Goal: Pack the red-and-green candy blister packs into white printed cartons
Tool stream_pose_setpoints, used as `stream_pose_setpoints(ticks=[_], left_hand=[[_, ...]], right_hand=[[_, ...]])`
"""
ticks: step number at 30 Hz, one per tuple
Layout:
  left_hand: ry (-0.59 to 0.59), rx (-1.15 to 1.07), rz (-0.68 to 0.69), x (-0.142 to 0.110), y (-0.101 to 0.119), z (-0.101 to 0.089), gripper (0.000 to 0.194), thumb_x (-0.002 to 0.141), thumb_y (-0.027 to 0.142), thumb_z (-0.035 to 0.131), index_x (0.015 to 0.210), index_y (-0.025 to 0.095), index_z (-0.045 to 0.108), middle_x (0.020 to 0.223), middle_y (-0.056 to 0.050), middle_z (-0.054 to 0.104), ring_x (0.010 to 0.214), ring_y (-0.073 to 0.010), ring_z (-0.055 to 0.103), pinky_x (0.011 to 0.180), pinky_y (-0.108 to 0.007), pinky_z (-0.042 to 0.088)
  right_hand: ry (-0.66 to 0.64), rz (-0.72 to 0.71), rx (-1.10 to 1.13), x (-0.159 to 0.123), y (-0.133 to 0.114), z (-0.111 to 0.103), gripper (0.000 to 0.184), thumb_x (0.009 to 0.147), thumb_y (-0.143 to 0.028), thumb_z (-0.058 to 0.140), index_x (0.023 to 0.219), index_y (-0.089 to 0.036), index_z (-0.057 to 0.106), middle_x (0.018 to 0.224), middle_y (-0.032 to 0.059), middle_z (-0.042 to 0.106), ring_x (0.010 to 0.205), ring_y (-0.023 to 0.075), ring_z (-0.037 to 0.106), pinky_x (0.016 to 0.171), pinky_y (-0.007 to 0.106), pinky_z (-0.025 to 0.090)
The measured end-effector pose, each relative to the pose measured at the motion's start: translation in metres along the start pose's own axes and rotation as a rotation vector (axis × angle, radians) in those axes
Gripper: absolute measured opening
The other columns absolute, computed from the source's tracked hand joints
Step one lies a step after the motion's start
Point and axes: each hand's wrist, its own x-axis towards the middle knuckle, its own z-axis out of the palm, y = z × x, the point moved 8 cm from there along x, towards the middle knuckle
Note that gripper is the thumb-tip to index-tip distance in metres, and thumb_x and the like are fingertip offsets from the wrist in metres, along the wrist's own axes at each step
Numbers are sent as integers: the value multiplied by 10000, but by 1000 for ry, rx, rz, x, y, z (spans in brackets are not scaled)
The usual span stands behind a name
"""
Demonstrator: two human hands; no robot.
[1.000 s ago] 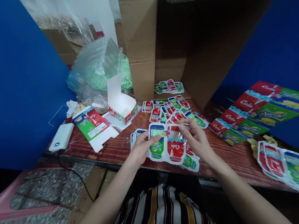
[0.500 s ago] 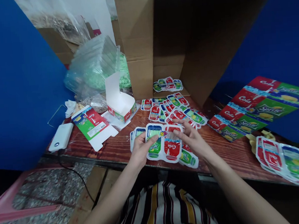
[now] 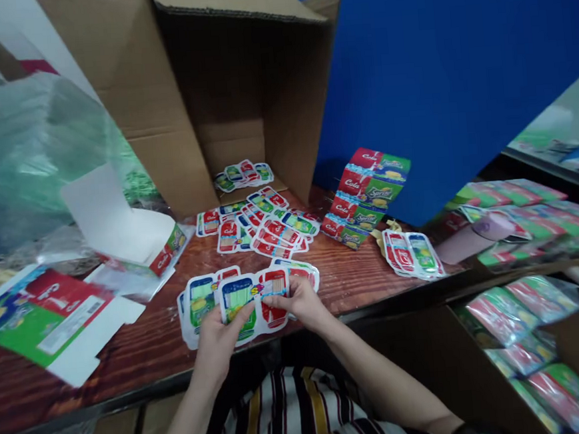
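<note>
Near the table's front edge I hold a twin candy packet [image 3: 245, 313] between both hands. One half is green and blue with a Sprite print, the other red with a Cola print. My left hand [image 3: 218, 343] pinches the green half, thumb in front. On the red half, my right hand [image 3: 302, 304] presses its thumb, its other fingers mostly hidden behind. More twin packets [image 3: 202, 303] lie on the table behind and to the left of the held one, and another [image 3: 301, 269] shows partly behind my right hand.
A loose heap of packets [image 3: 275, 235] spreads before a tipped cardboard box [image 3: 153, 107]. An open small carton [image 3: 143, 235] and a flat printed carton [image 3: 51, 316] lie left. Stacked printed cartons [image 3: 363, 198], a packet pile [image 3: 413, 254] and wrapped packs [image 3: 541, 224] stand right.
The view has swung to the right, bringing the wrapped packs into sight. My right hand, earlier with fingers spread at the packet's upper right, has closed on its red half.
</note>
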Motion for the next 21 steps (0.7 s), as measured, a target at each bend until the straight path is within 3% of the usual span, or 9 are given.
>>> stream_pose_setpoints(ticks=[4,8,11,18,21], left_hand=[[50,284,191,-3,15,7,338,677,369,774,918,135,733,940,-75,751,885,-247,693,863,-357,542],[4,312,241,-10,23,20,324,721,373,732,942,136,733,947,-76,749,886,-245,687,841,-347,544],[-24,201,178,-10,16,24,327,731,373,726,933,117,728,935,-91,747,853,-245,688,803,-347,550],[-38,-13,48,-6,-3,22,363,659,361,794,915,113,728,897,-89,745,781,-215,678,753,-326,539],[-120,-58,-30,-12,-8,32,407,642,370,808,949,115,725,921,-90,741,778,-205,673,750,-319,533]], right_hand=[[60,-66,2,-11,-3,-13,308,575,-376,845,662,-153,650,646,-8,674,568,120,614,592,246,527],[40,-61,-75,-20,-9,-17,258,671,-375,792,686,-152,662,660,3,676,564,121,611,561,247,531],[15,-37,-135,-23,-8,-19,251,714,-401,756,762,-159,706,700,17,702,600,137,638,585,260,552],[97,-25,-250,-21,0,-32,284,680,-403,782,809,-155,732,762,55,737,618,174,668,573,272,570],[109,24,-230,-24,-1,-38,318,647,-405,805,822,-153,723,766,62,738,614,196,676,568,299,581]])
